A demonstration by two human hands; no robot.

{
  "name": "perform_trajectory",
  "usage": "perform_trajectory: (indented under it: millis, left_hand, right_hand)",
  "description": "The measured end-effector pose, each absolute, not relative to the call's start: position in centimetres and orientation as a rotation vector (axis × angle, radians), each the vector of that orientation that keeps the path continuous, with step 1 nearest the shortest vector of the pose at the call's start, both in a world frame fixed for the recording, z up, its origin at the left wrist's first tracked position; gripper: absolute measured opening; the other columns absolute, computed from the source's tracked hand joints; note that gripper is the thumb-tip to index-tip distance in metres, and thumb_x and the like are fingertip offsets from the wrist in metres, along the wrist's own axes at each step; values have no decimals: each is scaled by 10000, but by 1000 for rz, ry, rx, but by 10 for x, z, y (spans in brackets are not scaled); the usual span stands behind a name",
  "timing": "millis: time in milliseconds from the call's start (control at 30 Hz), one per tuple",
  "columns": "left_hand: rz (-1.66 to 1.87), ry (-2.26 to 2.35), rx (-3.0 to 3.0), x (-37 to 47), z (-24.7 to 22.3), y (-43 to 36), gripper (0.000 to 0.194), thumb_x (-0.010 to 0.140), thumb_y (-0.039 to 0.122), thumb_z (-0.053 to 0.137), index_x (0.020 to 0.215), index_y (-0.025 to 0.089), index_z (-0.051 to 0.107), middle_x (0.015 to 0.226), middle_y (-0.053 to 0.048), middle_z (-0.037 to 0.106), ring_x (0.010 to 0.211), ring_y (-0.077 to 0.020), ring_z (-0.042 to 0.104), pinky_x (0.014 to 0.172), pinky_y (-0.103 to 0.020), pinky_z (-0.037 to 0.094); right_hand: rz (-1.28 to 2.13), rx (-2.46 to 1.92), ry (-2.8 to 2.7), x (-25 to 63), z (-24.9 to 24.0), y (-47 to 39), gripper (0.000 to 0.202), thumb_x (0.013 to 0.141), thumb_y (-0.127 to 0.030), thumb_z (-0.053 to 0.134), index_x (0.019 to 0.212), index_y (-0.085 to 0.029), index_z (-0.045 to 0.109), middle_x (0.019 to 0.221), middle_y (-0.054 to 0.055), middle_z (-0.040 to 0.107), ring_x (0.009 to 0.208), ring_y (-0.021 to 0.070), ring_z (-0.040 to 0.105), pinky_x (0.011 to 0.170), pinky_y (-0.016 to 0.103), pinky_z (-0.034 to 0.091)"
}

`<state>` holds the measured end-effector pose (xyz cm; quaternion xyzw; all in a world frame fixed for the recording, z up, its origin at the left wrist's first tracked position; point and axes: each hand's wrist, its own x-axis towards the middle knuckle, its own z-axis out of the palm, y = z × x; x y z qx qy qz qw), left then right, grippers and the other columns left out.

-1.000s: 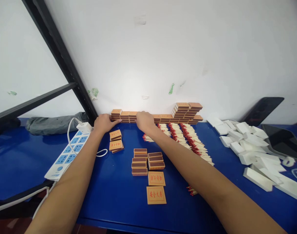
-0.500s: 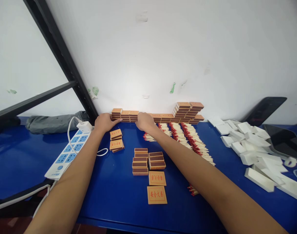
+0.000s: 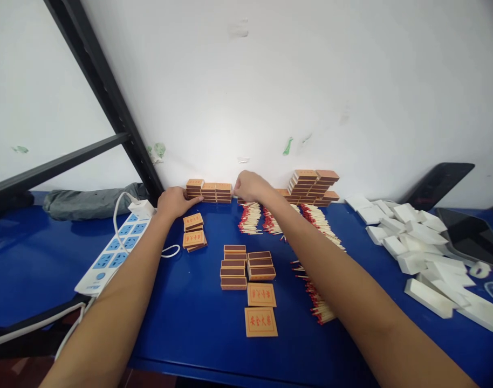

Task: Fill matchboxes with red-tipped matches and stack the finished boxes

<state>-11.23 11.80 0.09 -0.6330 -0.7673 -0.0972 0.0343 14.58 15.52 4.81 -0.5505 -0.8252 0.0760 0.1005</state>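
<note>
A low row of stacked matchboxes (image 3: 209, 193) runs along the wall. My left hand (image 3: 176, 202) rests at the row's left end, thumb stretched out along the front of the boxes and touching them. My right hand (image 3: 248, 186) is just above the row, right of the left stacks, its fingers curled; what they hold, if anything, is hidden. A taller matchbox stack (image 3: 307, 183) rises further right. Bundles of red-tipped matches (image 3: 250, 218) lie before the row. Loose matchboxes (image 3: 193, 240) sit near my left forearm, and more matchboxes (image 3: 233, 272) stand in the middle of the blue table.
A white power strip (image 3: 115, 245) with cables lies left, beside a black metal frame (image 3: 104, 91) and a grey rolled bundle (image 3: 88, 203). White box pieces (image 3: 416, 231) are heaped at the right, near a black device (image 3: 467, 234). Two matchboxes (image 3: 261, 322) lie flat in front.
My right hand has risen and shifted slightly right along the row, and its forearm has moved, showing more matches underneath. My left hand has stayed in place.
</note>
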Motion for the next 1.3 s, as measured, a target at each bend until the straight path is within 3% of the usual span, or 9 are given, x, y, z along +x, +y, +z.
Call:
perform_trajectory:
  millis: [133,267,433,633,833,933,1100,1300]
  left_hand:
    - [-307,-2364,-1955,-113,0,118,653,875,828,632,908,196,796,999,-172,820,1023,-373,767,843,-389,573]
    - [-316,-2364,-1963,-114,-1,119,629,874,806,656,919,196,800,1005,-169,818,1021,-374,765,839,-393,570]
    - [-326,-2363,-1967,-116,-3,121,625,867,812,658,923,206,801,1000,-158,817,1021,-368,762,825,-387,564]
    - [-327,-2364,-1968,-117,-3,121,651,856,841,646,908,210,797,1000,-159,817,1011,-361,760,814,-380,559]
    - [-329,-2362,-1966,-118,-3,122,659,853,847,640,908,210,800,984,-160,814,1013,-359,759,818,-376,564]
    - [-334,-2360,-1970,-118,-4,122,647,852,844,644,904,217,798,970,-152,813,1006,-352,760,813,-369,563]
    - [-348,-2357,-1976,-117,-3,121,651,860,845,630,874,215,792,974,-155,814,1006,-364,763,807,-377,558]
    - [-389,-2353,-1958,-114,-2,119,741,864,904,552,883,205,799,952,-179,811,990,-379,766,811,-394,565]
  right_hand:
    - [64,-1591,-2491,168,54,163,314,918,-219,786,1226,-157,780,1281,180,759,1129,296,711,924,388,522]
    - [-8,-1614,-2557,175,43,167,417,812,-252,907,1189,-138,773,1246,184,752,1096,302,712,876,368,515]
    - [-67,-1614,-2567,175,35,173,441,812,-287,915,1198,-136,764,1239,182,746,1073,295,707,844,356,497]
    - [-69,-1576,-2562,180,38,178,337,834,-288,878,1139,-159,812,1195,171,758,1002,280,711,799,355,490]
    - [-78,-1505,-2549,182,42,179,221,891,-155,744,1088,-171,843,1100,144,785,915,240,701,760,340,456]
    - [-113,-1461,-2532,181,46,178,192,942,-194,713,1085,-162,837,1067,137,780,927,248,691,765,342,442]
    - [-224,-1334,-2477,164,50,162,233,1054,-279,623,1170,-165,790,1262,155,713,1092,277,644,818,344,432]
    - [-356,-1187,-2526,120,34,136,288,1117,-172,483,1288,-137,712,1311,170,674,1163,278,602,805,332,463]
